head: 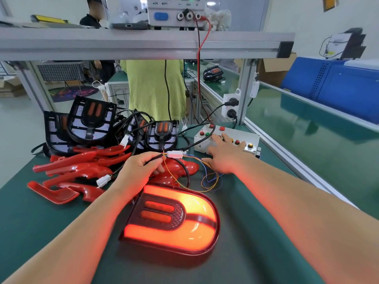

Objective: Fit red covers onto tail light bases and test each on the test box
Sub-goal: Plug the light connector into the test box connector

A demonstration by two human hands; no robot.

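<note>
Power supply (176,11) on aluminium shelf (143,43), person in green shirt (153,87), blue machine (336,83), wall sockets (230,107)

left grip (139,171): bare, no glove | right grip (223,158): bare, no glove | forearms: unsleeved

A covered tail light (171,219) lies flat near the front, glowing bright orange-red around its dark centre. Loose red covers (69,173) are heaped at the left, uncovered black bases (92,121) stacked behind them. The white test box (226,140) with coloured buttons sits at the right.
</note>
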